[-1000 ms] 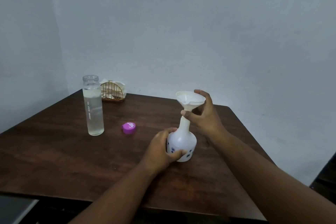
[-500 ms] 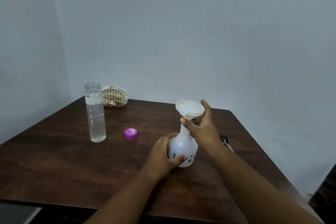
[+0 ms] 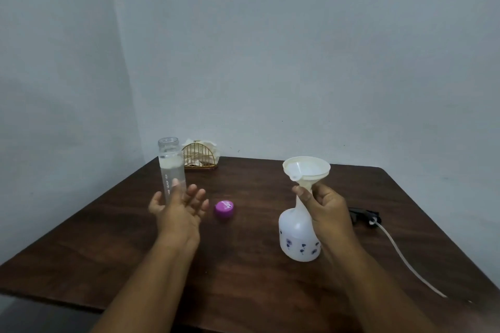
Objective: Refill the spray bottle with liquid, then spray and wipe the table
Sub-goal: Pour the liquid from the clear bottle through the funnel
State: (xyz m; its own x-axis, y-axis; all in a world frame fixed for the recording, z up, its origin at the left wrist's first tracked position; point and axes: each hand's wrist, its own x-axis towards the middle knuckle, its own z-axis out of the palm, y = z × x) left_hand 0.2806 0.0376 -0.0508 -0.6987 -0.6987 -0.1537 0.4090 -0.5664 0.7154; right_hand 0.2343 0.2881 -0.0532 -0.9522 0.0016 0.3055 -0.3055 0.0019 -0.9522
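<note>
A white spray bottle (image 3: 296, 235) with small blue flowers stands uncapped on the dark wooden table (image 3: 257, 278). A cream funnel (image 3: 307, 170) sits in its neck. My right hand (image 3: 324, 208) pinches the funnel's stem at the bottle's neck. A tall clear bottle (image 3: 171, 165) with clear liquid stands open at the left. My left hand (image 3: 178, 208) is open with fingers spread, just in front of that bottle and apart from it. Its purple cap (image 3: 224, 207) lies on the table between the two bottles.
The black spray head (image 3: 364, 216) with its white tube (image 3: 405, 262) lies on the table right of the spray bottle. A gold wire napkin holder (image 3: 199, 157) with napkins stands at the back left by the wall. The table's front edge is near me.
My left hand let go of the spray bottle's body and moved left to the clear bottle. My right hand stays on the funnel. The view shifted right, showing the spray head.
</note>
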